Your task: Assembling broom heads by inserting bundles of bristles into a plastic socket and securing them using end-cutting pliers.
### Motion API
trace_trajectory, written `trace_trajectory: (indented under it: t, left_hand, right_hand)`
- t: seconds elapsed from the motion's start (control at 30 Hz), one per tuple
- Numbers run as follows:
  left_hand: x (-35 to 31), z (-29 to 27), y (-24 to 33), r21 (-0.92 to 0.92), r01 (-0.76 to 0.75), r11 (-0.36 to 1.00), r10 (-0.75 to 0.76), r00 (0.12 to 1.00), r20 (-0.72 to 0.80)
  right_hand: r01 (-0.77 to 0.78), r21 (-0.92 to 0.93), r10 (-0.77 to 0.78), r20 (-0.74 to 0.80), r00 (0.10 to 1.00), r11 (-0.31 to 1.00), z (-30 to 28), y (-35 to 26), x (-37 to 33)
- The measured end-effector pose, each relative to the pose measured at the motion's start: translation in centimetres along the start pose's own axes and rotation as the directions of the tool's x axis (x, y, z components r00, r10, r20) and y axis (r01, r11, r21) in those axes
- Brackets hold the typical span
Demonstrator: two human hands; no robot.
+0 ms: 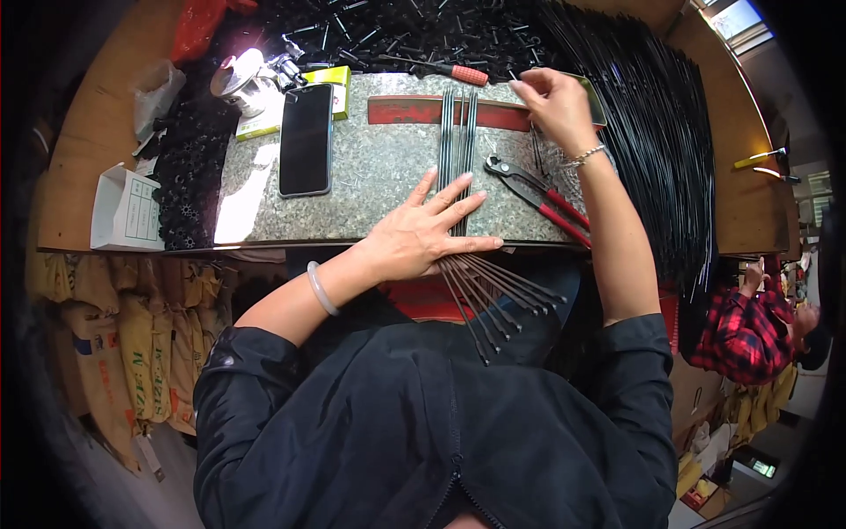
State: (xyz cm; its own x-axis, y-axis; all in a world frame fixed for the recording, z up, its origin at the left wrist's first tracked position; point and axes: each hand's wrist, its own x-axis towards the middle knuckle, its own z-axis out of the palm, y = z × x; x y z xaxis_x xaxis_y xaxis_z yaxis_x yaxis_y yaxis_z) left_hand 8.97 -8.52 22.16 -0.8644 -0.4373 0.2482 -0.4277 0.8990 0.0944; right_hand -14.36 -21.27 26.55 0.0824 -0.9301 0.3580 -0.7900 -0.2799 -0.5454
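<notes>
Left hand [423,231] pressed flat, fingers spread, on rods [457,150] fanned across slab [370,167], tips overhanging the near edge; right hand [553,104] pinching at the rods' far ends by red strip [414,112]; pliers [539,196] just beside, phone [306,138] leftward; judged thin, stiff, slippery, roll-prone, best gripped mid-bundle.

A workshop: pliers [536,198], piled black rods [652,132], stacked sacks [132,344].
</notes>
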Motion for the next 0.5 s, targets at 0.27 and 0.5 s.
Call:
trace_trajectory:
  t: [0.27,0.5]
  left_hand:
    - [0.2,-0.3,0.0,-0.074,0.0,0.997,-0.002,1.0,-0.021]
    - [0.2,0.0,0.1,0.027,-0.007,1.0,0.006,0.999,0.045]
  right_hand:
    - [-0.098,-0.311,0.163,0.192,0.968,0.945,-3.6,4.7,0.9]
    - [0.021,-0.348,0.075,0.262,0.962,0.937,-3.4,5.5,2.1]
